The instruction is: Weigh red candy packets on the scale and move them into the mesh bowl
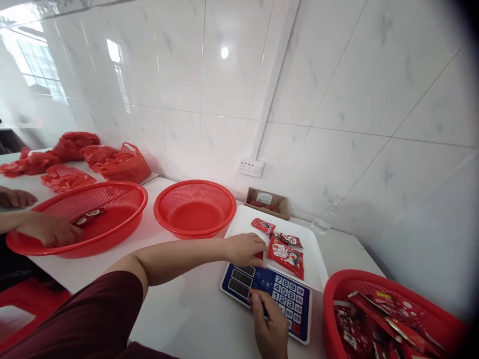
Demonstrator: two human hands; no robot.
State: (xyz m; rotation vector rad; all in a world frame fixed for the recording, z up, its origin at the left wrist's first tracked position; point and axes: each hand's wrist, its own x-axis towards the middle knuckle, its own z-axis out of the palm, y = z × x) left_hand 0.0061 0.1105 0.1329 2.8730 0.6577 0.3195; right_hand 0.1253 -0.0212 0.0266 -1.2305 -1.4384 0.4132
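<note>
Red packets [287,255] lie on the scale's white tray [314,249], the biggest with a cartoon figure and Chinese characters, too small to read surely. Scale panel [267,281]: dark displays, Chinese characters, keypad digits 1 to 9 legible. Beyond the tray, an open cardboard box [283,209] with a white label, unreadable; clear plastic bottle [327,214] beside the wall. Right basket [335,289] holds more red packets; middle basket [194,232] bare inside. Another person's hand [50,230] reaches into the left basket [129,219]. Left hand [245,249] lies palm down over the near-left tray edge, partly blocking it; fingers narrow, cannot tell if gripping. Right hand [270,321] at the panel's near edge, fingers curled, thumb near forefinger; cannot tell if anything is pinched.
</note>
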